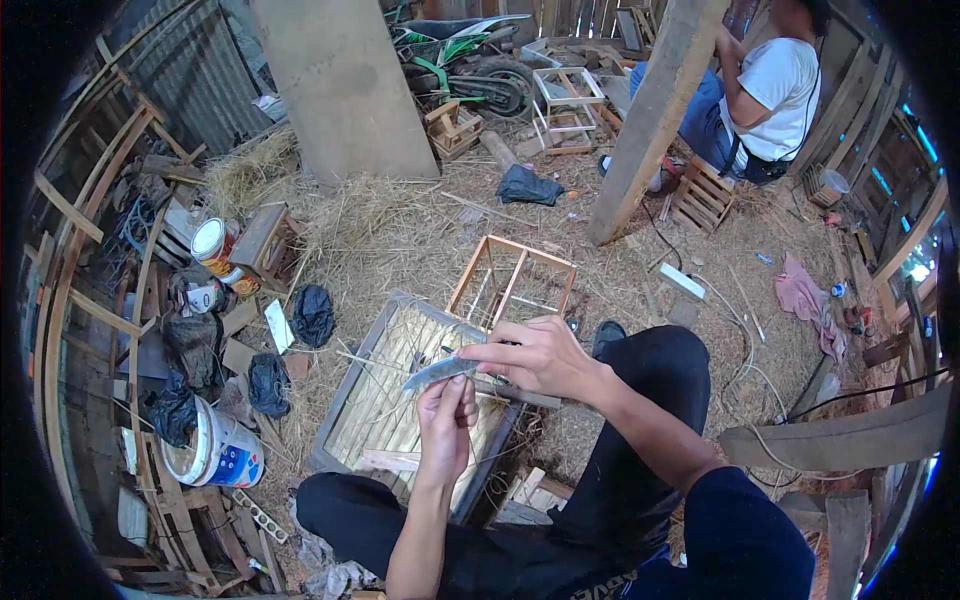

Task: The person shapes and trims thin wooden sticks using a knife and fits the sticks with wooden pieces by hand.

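Observation:
My right hand [540,357] is closed around a knife [430,374], whose wide grey blade points left; the handle is hidden in the fingers. Just below the blade, my left hand [447,415] is raised with thumb and fingers pinched together close to the edge. What it pinches is too small to make out. Both hands are above a dark-framed panel of pale slats [365,425], which lies between my legs with thin strips scattered over it.
An open wooden frame [515,275] stands beyond the panel. A wooden post [655,120] rises ahead, with a seated person [775,85] behind it. Buckets [225,450] and black bags [313,315] are on the left. A white power strip [682,281] and cables lie on the straw-covered floor.

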`<state>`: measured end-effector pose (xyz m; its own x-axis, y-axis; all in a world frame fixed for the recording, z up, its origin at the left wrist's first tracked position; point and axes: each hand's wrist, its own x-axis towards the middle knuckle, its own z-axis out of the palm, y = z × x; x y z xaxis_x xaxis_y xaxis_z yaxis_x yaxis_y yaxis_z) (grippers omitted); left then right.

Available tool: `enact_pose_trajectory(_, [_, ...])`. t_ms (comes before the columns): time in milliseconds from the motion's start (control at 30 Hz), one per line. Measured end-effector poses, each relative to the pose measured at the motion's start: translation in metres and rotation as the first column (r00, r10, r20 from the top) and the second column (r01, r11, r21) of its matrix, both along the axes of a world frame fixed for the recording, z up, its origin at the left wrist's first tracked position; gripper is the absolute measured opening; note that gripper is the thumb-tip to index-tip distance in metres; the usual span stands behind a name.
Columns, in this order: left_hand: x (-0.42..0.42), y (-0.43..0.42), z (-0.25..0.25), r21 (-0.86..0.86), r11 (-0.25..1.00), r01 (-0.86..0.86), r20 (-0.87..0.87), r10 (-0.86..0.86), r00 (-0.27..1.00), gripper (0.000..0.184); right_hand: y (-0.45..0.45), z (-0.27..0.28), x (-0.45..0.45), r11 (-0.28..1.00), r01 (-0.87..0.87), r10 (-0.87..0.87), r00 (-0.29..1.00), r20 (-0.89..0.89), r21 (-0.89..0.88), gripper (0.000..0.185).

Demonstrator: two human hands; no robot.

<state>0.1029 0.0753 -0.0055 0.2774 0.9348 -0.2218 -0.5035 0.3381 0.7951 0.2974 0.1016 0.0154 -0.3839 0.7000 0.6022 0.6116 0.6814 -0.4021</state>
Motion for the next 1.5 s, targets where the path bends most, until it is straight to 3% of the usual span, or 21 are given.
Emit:
enact_pose_trajectory(267, [0.005, 0.009, 0.009, 0.064, 0.998, 0.012, -0.048, -0.008, 0.999, 0.014, 0.001, 0.017, 0.005, 0.998, 0.052, -0.053, 0.998, 0.042, 0.026, 0.029])
enact_pose_trajectory(567, [0.020, 0.003, 0.010, -0.008, 1.000, -0.013, 0.006, 0.013, 1.000, 0.020, -0.009, 0.019, 0.019, 0.993, 0.120, -0.121, 0.990, 0.069, 0.017, 0.025])
enact_pose_trajectory(667, [0.010, -0.016, -0.013, 0.060, 0.993, 0.106, -0.129, -0.097, 0.987, 0.035, 0.003, 0.012, 0.059, 0.921, 0.387, -0.389, 0.910, -0.141, -0.039, 0.024])
enact_pose_trajectory(767, [0.014, -0.025, -0.024, -0.034, 0.995, 0.094, -0.126, -0.098, 0.987, 0.043, 0.002, 0.018, 0.097, 0.885, 0.466, -0.461, 0.871, -0.169, -0.007, 0.024])
enact_pose_trajectory(867, [0.016, -0.017, -0.017, -0.096, 0.995, 0.018, -0.042, -0.022, 0.999, 0.048, -0.011, 0.015, 0.079, 0.946, 0.324, -0.318, 0.932, -0.175, 0.009, 0.028])
enact_pose_trajectory(900, [0.016, -0.013, -0.017, -0.111, 0.994, 0.004, -0.017, -0.006, 1.000, 0.049, -0.015, 0.006, 0.074, 0.942, 0.335, -0.334, 0.942, -0.038, 0.018, 0.031])
enact_pose_trajectory(1000, [0.018, -0.012, -0.017, -0.112, 0.993, 0.038, 0.015, -0.037, 0.999, 0.047, -0.026, -0.003, 0.056, 0.975, 0.220, -0.219, 0.964, 0.148, 0.011, 0.038])
enact_pose_trajectory(1067, [0.023, -0.017, -0.024, -0.112, 0.991, 0.077, 0.030, -0.074, 0.997, 0.045, -0.028, -0.015, 0.045, 0.986, 0.161, -0.153, 0.974, 0.167, -0.035, 0.040])
enact_pose_trajectory(1100, [0.026, -0.018, -0.028, -0.124, 0.991, 0.053, 0.017, -0.052, 0.999, 0.032, -0.028, -0.018, 0.041, 0.990, 0.131, -0.119, 0.977, 0.176, -0.059, 0.041])
enact_pose_trajectory(1233, [0.025, -0.013, -0.027, -0.057, 0.998, 0.000, 0.001, 0.000, 1.000, 0.011, -0.029, -0.017, 0.032, 0.995, 0.092, -0.088, 0.992, 0.095, -0.044, 0.038])
enact_pose_trajectory(1333, [0.019, -0.009, -0.040, -0.055, 0.997, -0.046, 0.019, 0.047, 0.999, 0.013, -0.030, -0.020, 0.034, 0.993, 0.086, -0.080, 0.994, 0.068, -0.085, 0.032])
enact_pose_trajectory(1500, [0.024, -0.010, -0.030, -0.093, 0.995, 0.028, 0.028, -0.025, 0.999, 0.028, -0.035, -0.022, 0.035, 0.980, 0.076, -0.061, 0.994, 0.091, -0.181, 0.031])
